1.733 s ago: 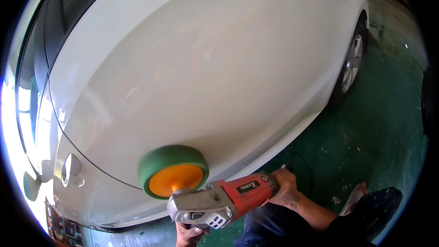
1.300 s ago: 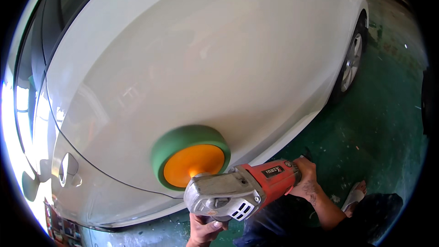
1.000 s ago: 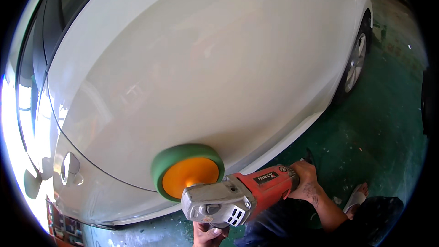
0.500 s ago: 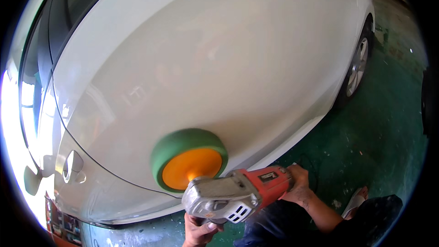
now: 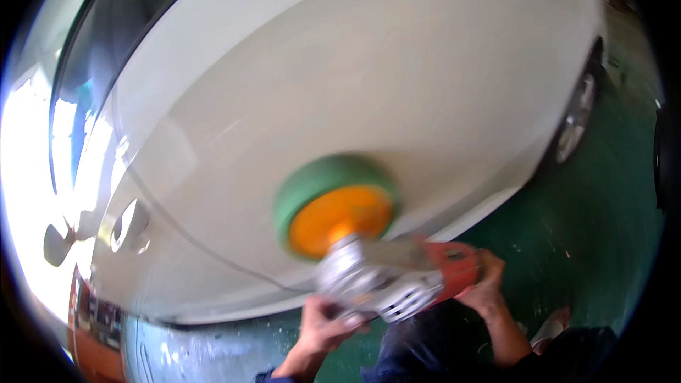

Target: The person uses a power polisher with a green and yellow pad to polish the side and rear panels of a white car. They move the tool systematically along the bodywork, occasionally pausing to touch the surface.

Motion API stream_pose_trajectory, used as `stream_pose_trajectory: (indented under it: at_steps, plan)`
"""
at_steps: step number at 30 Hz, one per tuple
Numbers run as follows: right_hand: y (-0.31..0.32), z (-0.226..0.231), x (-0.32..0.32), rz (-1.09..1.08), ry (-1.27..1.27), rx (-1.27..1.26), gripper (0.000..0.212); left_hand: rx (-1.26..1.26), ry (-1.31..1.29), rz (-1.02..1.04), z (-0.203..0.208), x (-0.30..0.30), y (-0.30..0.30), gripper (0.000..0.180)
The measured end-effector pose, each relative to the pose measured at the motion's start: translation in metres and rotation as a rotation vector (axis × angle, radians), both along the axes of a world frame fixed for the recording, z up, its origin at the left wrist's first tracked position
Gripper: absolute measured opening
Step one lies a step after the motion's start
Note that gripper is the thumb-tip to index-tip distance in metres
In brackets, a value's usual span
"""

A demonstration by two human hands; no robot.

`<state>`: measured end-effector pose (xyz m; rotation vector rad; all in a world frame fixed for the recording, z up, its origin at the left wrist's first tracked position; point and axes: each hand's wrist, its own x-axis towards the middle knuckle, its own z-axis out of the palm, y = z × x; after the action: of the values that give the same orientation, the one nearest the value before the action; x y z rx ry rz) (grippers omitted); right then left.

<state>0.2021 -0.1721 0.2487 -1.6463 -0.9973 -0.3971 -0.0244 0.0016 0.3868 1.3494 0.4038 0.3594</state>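
A power polisher (image 5: 397,269) with a silver head and red body is held between my two hands. Its green foam pad (image 5: 333,174) with an orange backing plate (image 5: 347,220) lies against the white car door (image 5: 397,85). Under the silver head, my left hand (image 5: 328,325) is closed, with the thumb along the underside. My right hand (image 5: 489,284) wraps round the rear end of the red body. The polisher and both hands are a little blurred by motion.
A door handle (image 5: 128,225) and a side mirror (image 5: 58,245) are at the left. The rear wheel (image 5: 578,117) stands at the right. Below the car runs a green floor (image 5: 567,241). A red cabinet or shelf (image 5: 96,340) with small items is at the lower left.
The polisher, with both hands on it, has moved up and to the right across the door. The whole view has shifted slightly, and more of my left forearm shows.
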Motion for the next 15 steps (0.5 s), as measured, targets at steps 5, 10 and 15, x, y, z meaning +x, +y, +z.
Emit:
stream_pose_trajectory:
  at_steps: [5,10,15]
  plan:
    - [-0.052,-0.069,0.045,-0.178,0.147,0.011,0.060,0.154,0.059,-0.302,0.026,0.086,-0.026,0.036]
    - [-0.028,-0.164,0.043,-0.127,0.232,-0.052,0.071,0.741,0.052,-0.163,0.009,0.059,-0.025,0.034]
    - [0.032,-0.073,-0.035,0.243,0.524,0.092,0.038,1.100,0.493,-0.033,-0.040,-0.025,0.007,0.034]
